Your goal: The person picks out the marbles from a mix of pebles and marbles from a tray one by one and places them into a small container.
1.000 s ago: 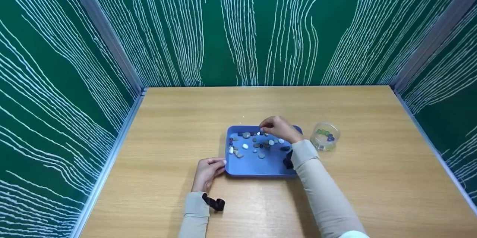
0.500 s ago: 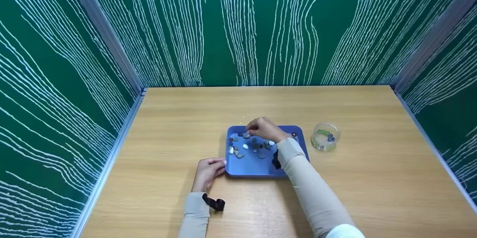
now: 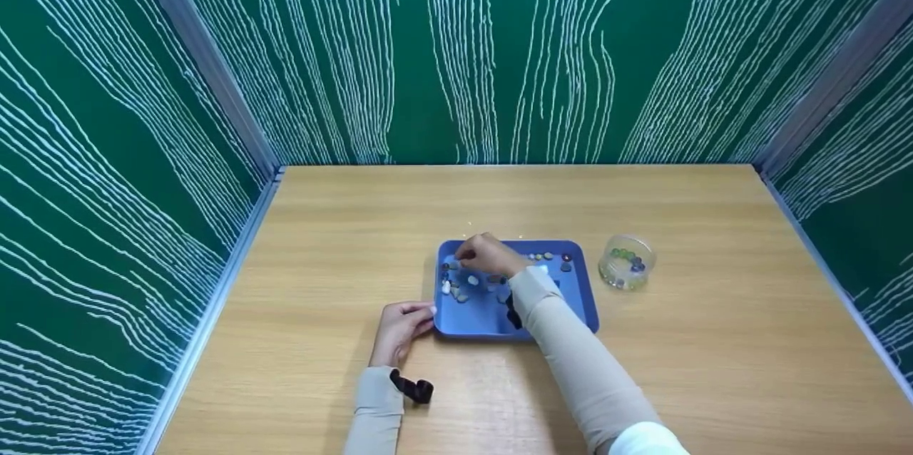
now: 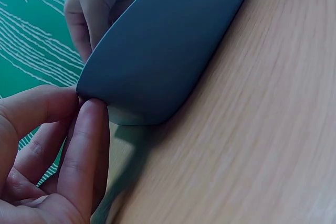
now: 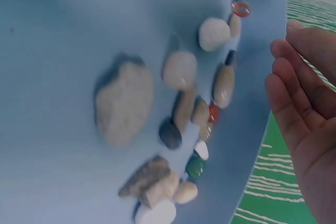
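A blue tray [image 3: 513,330] stands on the table, with several small stones and glass beads scattered in it. My left hand [image 3: 401,330] pinches the rim at the tray's left side between thumb and fingers, as the left wrist view shows up close. Over the tray's far left part is my right hand [image 3: 491,255]; its fingers [image 5: 286,93] are relaxed and slightly bent, with nothing visible between them. Beside it in the right wrist view lie a large grey stone [image 5: 125,103], a white stone [image 5: 214,34] and a green bead [image 5: 195,167]. The right forearm hides part of the tray.
A clear round container [image 3: 626,262] with green and blue beads stands right of the tray. Tiny pale bits lie on the wooden table [image 3: 342,241] behind the tray. Green panels with white wavy lines [image 3: 456,48] enclose the table on three sides.
My right hand has moved left across the tray, from its far middle to its far left. Stones at the far right are uncovered. The left hand stays at the rim.
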Motion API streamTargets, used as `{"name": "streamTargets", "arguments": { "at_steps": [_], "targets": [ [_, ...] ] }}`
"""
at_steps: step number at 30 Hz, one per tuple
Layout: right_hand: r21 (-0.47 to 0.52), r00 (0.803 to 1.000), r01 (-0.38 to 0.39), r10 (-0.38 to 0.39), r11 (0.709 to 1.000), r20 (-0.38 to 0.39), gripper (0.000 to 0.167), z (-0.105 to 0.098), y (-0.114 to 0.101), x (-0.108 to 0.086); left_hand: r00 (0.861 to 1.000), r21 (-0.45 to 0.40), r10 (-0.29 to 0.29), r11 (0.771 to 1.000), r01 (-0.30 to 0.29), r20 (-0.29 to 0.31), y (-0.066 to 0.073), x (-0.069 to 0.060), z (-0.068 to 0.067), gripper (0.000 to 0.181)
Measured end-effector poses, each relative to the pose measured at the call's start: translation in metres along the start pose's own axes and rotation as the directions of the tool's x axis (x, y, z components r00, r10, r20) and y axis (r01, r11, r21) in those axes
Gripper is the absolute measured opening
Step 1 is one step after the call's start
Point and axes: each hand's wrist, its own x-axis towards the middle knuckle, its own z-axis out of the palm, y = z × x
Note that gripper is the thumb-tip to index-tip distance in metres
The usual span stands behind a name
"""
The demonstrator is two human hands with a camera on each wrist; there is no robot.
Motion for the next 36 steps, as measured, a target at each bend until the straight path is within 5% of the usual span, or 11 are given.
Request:
{"name": "streamTargets", "arguments": {
  "at_steps": [12, 36],
  "targets": [
    [-0.122, 0.980, 0.198, -0.200, 0.973, -0.004, 0.017, 0.019, -0.004, 0.010, 1.000, 0.004, 0.023, 1.000, -0.023, 0.019, 0.000, 0.002, -0.001, 0.030],
    [-0.195, 0.974, 0.226, -0.227, 0.954, 0.018, 0.009, 0.034, -0.002, 0.018, 1.000, -0.005, 0.015, 1.000, -0.015, 0.007, -0.001, 0.000, -0.001, 0.028]
  ]
}}
